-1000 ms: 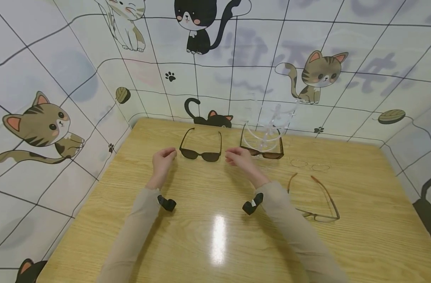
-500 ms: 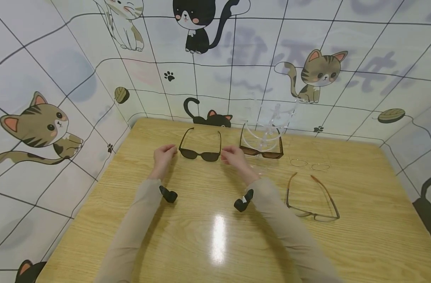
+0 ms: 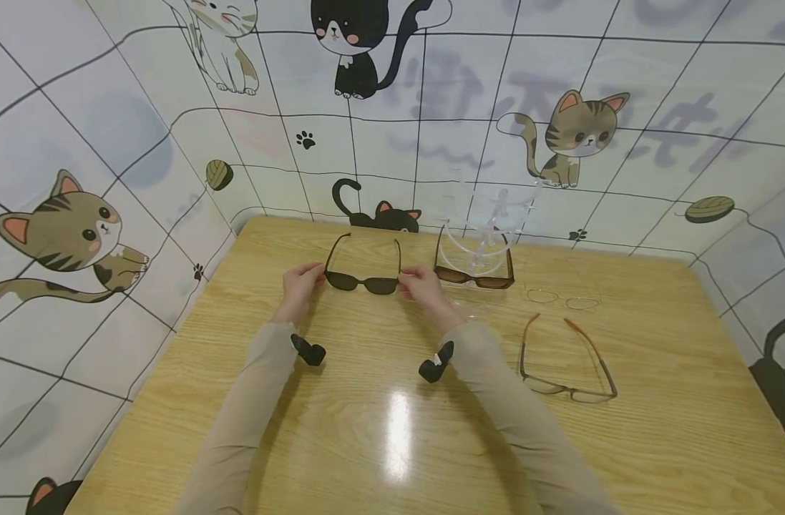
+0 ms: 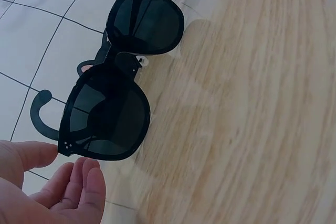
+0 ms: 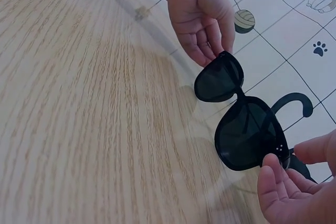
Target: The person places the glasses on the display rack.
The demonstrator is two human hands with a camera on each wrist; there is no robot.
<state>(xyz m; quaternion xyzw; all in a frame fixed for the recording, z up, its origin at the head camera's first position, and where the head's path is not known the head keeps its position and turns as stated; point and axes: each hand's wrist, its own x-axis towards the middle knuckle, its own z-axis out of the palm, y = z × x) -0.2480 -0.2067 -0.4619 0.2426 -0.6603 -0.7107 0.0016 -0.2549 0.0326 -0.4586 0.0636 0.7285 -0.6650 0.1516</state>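
Glossy wooden tabletop [image 3: 340,429] is meeting cat-print walls [image 3: 382,150]; left hand [image 3: 300,287] and right hand [image 3: 424,286] are pinching sunglasses [image 4: 110,80], wrist views revealing white dots [image 4: 68,145] the head view is losing.

At four o'clock the right hand [image 5: 304,200] pinches the sunglasses [image 5: 244,129] by the near corner; towards one, the left hand [image 5: 201,6] seems to hold the far end. Wooden table [image 5: 84,108] spans nine o'clock.

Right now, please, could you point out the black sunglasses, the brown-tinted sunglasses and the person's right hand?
Black sunglasses [image 4: 117,60]: left wrist view, bridge between the lenses.
Brown-tinted sunglasses [image 3: 492,283]: head view, one tinted lens.
Right hand [image 3: 422,285]: head view, back of the hand.
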